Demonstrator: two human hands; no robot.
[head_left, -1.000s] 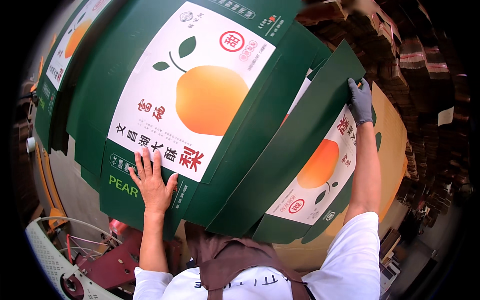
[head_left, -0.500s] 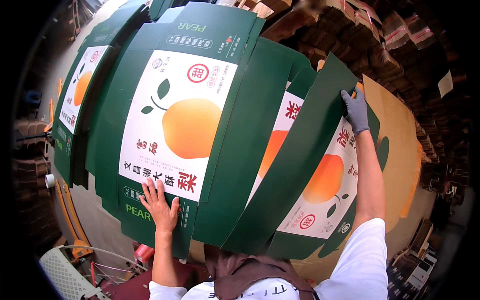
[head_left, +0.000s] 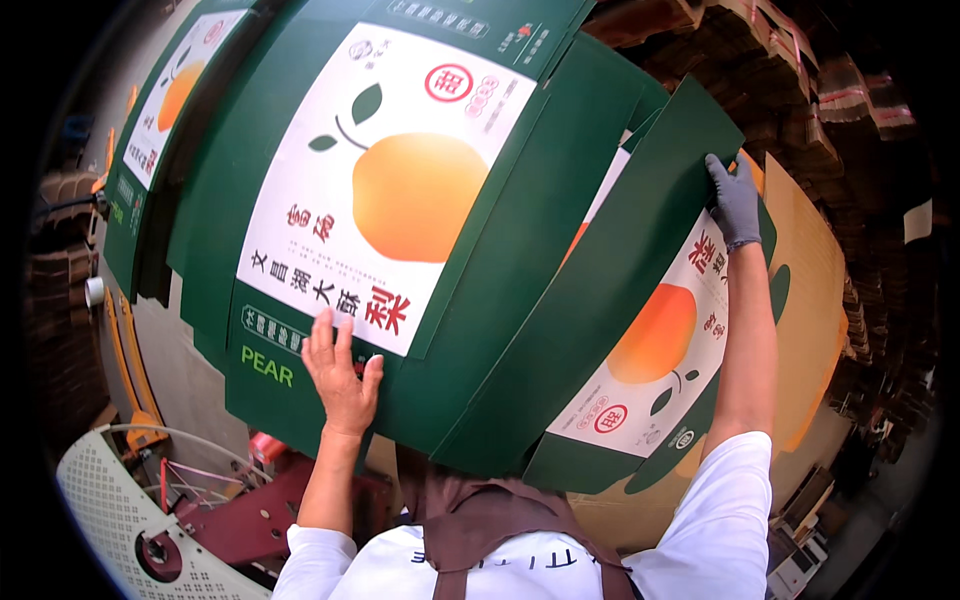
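Your bare left hand (head_left: 343, 388) lies spread on a smooth green pear carton (head_left: 400, 195); your grey-gloved right hand (head_left: 738, 203) touches a creased cardboard flap (head_left: 622, 250), its pinch unclear.

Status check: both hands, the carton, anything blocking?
Left hand open, fingers spread over green carton's near end. Gloved right hand at green flap's far corner. Right forearm overlaps edge of printed panel.

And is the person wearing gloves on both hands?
No, the right hand wears a grey glove, but the left hand on the green cardboard is bare.
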